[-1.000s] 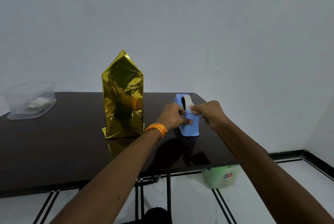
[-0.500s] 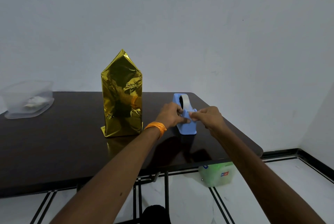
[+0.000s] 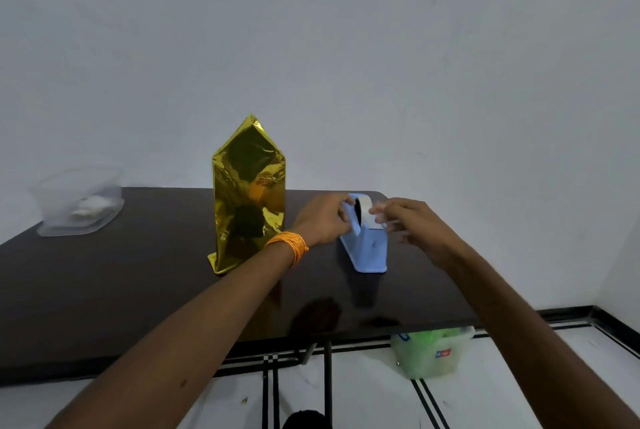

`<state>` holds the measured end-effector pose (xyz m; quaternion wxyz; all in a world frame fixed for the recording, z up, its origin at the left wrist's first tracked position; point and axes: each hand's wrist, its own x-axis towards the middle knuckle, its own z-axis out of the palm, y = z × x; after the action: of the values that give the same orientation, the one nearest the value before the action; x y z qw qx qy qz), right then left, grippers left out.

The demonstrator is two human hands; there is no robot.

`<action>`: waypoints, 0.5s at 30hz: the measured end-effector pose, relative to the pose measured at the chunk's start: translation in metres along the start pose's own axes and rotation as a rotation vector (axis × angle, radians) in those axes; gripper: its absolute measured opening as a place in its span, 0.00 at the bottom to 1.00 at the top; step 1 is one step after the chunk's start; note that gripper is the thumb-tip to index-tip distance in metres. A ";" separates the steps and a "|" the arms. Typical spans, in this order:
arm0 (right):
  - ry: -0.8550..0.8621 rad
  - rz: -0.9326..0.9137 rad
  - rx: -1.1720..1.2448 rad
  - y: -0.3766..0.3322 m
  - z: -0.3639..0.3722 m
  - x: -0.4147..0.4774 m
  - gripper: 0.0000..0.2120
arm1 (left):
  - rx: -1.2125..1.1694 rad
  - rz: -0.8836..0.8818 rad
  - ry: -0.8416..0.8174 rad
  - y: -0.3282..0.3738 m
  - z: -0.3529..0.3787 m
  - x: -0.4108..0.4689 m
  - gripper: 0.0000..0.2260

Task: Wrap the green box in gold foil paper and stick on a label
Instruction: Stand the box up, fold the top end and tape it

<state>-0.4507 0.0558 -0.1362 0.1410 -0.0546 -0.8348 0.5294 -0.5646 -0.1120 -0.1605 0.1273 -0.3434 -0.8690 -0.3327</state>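
Observation:
The box stands upright on the dark table, fully covered in gold foil that rises to a pointed top; no green shows. Right of it sits a light blue tape dispenser. My left hand, with an orange thread band on the wrist, grips the dispenser's left side near the roll. My right hand pinches the free end of the tape just above the dispenser's front. The strip itself is pale and blurred.
A clear plastic container with something white inside sits at the table's far left. A green-tinted plastic tub stands on the white tiled floor under the table's right edge. A plain wall rises behind.
My right hand has lifted the tape end up and slightly right from the dispenser. My left hand has shifted higher on the dispenser. The gold-wrapped box has not moved.

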 end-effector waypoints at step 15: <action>-0.133 -0.203 0.334 -0.076 0.064 0.048 0.09 | -0.095 0.186 0.583 0.025 -0.189 -0.006 0.09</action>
<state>-0.5109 -0.0208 -0.0844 0.1453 0.0887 -0.7440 0.6461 -0.5446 -0.2272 -0.0103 0.3848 -0.3170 -0.7444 -0.4442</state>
